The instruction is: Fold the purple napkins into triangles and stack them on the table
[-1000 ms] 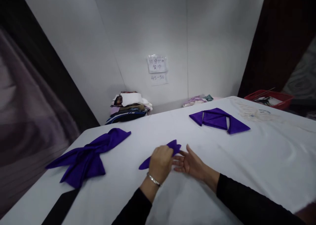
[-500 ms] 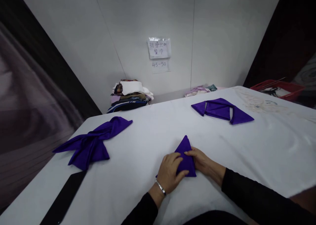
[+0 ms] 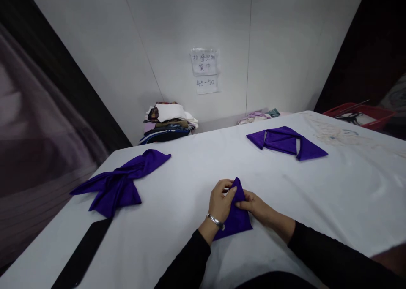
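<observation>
A purple napkin [image 3: 236,221], folded into a triangle with its point away from me, is between my hands at the near middle of the table. My left hand [image 3: 220,200] grips its left edge close to the tip, thumb on top and fingers behind. On the right edge, my right hand [image 3: 255,206] pinches the cloth with its thumb on the front; its other fingers are partly hidden behind the fabric. A silver bracelet [image 3: 215,221] circles my left wrist.
The table has a white cloth [image 3: 177,221]. A twisted purple napkin [image 3: 122,183] lies left, beside a black flat object [image 3: 82,255]. Another folded purple napkin [image 3: 282,141] lies at the back right. Behind stand a clothes pile [image 3: 168,124] and a red basket [image 3: 377,120].
My left hand has moved up from the napkin's lower left to near its tip and closed on the edge. The napkin's lower edge now slants. My right hand keeps its pinch.
</observation>
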`<state>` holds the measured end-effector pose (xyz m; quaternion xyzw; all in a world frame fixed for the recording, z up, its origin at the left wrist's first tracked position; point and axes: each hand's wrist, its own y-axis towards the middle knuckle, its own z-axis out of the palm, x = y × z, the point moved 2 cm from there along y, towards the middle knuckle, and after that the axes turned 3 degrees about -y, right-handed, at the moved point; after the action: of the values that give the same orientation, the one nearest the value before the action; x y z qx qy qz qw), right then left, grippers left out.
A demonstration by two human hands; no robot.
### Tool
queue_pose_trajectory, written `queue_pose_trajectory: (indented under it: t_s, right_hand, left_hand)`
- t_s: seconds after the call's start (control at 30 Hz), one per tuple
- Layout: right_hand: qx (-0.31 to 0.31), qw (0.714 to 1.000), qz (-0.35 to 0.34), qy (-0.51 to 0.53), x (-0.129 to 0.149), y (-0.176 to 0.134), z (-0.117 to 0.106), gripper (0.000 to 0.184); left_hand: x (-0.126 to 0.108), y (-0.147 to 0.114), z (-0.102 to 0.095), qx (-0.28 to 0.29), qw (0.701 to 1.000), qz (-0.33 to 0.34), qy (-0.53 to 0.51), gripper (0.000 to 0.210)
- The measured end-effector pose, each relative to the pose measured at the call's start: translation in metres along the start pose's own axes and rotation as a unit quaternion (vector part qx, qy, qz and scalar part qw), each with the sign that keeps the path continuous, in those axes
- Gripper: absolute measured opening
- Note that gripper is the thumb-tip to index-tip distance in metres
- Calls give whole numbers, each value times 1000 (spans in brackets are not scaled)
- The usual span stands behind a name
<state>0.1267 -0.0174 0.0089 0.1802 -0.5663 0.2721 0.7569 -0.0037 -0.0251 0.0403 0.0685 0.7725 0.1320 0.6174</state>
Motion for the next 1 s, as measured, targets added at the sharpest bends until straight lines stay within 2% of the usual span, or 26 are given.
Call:
queue_pose_trajectory:
  t_s: [0.2, 0.37, 0.7, 0.87, 1.0]
  right_hand:
    - [-63, 996, -45, 53, 7, -3, 5, 38]
    - [-103, 994, -26, 8, 9, -1, 2, 37]
    - [-81, 996, 5, 28, 16, 1, -3, 30]
    - [-32, 996, 1, 80, 17, 2, -7, 28]
    - [-19, 996, 9, 92, 16, 5, -12, 24]
  left_hand:
    - [1, 0, -2, -22, 999, -13, -38, 9]
    - [2, 0, -3, -24, 998, -29, -57, 9]
    - [3, -3, -4, -12, 995, -51, -89, 11]
    - [5, -4, -4, -7, 992, -61, -109, 11]
    - [4, -6, -4, -10, 989, -79, -128, 12]
